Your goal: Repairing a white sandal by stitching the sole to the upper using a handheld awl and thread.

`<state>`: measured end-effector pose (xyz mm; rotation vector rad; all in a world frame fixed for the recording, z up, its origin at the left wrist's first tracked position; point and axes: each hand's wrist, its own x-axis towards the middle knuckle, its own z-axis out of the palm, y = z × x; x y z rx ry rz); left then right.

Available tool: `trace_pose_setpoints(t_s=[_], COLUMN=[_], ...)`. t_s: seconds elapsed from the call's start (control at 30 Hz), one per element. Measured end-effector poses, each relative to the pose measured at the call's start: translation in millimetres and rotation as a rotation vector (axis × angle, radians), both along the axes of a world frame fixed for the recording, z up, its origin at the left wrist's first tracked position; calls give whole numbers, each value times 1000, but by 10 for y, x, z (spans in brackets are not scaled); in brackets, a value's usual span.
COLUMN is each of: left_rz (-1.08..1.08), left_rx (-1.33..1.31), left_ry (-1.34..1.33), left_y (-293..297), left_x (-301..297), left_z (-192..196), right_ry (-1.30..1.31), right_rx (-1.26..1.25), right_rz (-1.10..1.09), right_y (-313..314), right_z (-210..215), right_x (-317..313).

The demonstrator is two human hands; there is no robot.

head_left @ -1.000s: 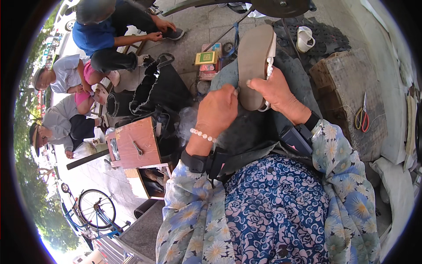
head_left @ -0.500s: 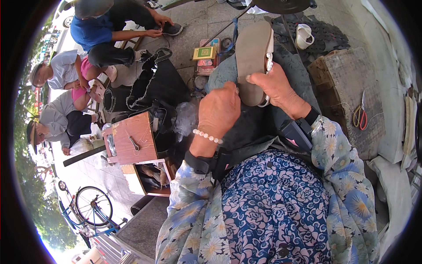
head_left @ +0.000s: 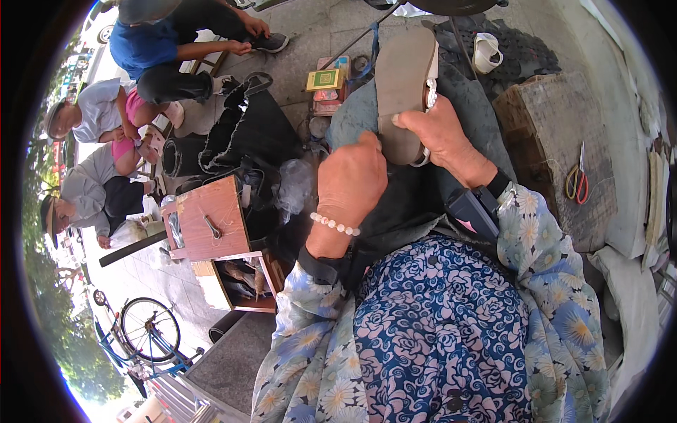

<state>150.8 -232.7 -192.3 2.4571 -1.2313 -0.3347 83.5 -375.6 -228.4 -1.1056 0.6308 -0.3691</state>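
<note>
While the right hand (head_left: 443, 137) clamps the heel end of a tan-soled sandal (head_left: 403, 84), thumb pressed on the sole, the left hand (head_left: 350, 185) is curled shut just beside that heel, touching its lower edge; what it pinches cannot be made out. The sandal lies sole-up over a dark apron (head_left: 416, 197) on the person's lap. To the left stands a small wooden toolbox (head_left: 211, 229) with an open drawer. To the right, scissors (head_left: 578, 180) with orange handles lie on a worn wooden block (head_left: 546, 127); a white cup (head_left: 486, 51) sits beyond on the pavement.
</note>
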Motion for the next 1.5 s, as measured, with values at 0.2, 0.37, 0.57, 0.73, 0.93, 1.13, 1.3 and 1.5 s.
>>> trace_pose_setpoints(t_s=[0.2, 0.37, 0.57, 0.73, 0.93, 1.13, 1.3, 1.5], left_rz=[4, 21, 64, 88, 89, 129, 142, 158], left_rx=[-14, -50, -51, -25, -57, -34, -74, -138], left_ry=[-3, 42, 57, 39, 74, 111, 173, 184], left_y=[45, 35, 12, 31, 66, 54, 85, 118], left_x=[-30, -36, -92, -126, -115, -160, -182, -201], left_z=[-17, -12, 8, 22, -29, -3, -75, -64], right_ry=[-29, -15, -6, -23, -12, -28, 6, -35], right_rx=[2, -6, -30, -63, -65, -90, -156, -149], right_rz=[-12, -3, -27, -63, -47, -100, -103, -138], right_y=[20, 11, 39, 71, 77, 105, 110, 150], right_z=[-28, -43, -72, -120, -126, -159, -158, -191], right_x=[11, -4, 4, 24, 26, 34, 46, 56])
